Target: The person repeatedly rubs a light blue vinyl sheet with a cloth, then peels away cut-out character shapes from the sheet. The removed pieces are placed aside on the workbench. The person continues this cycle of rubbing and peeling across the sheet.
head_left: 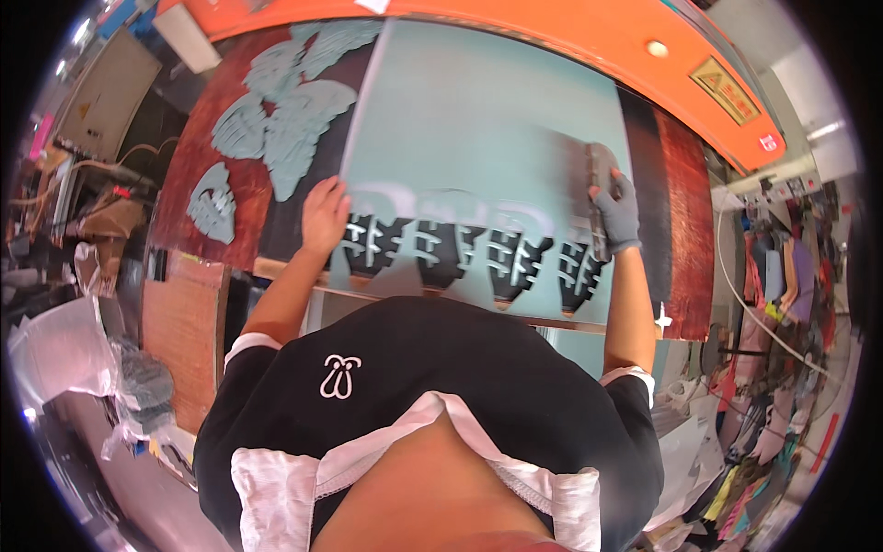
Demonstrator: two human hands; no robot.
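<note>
A pale blue-green sheet [478, 120] lies over the dark board in front of me, with a row of comb-like cut-outs along its near edge. My left hand [324, 213] is at the sheet's left edge, its bent fingers closed on the margin. On the right, my right hand [621, 213], in a grey glove, grips a dark cutting die [596, 179] held on edge above the sheet. Motion smears the die's left side, so its outline is partly lost. Cut pieces [308, 129] of the same pale colour lie in overlapping piles at the left.
An orange press beam [515, 20] spans the far side of the board. Worn red-brown boards [688, 221] flank the dark surface. Clear plastic bags [69, 345] sit at the left, and coloured scraps [773, 442] are heaped at the right.
</note>
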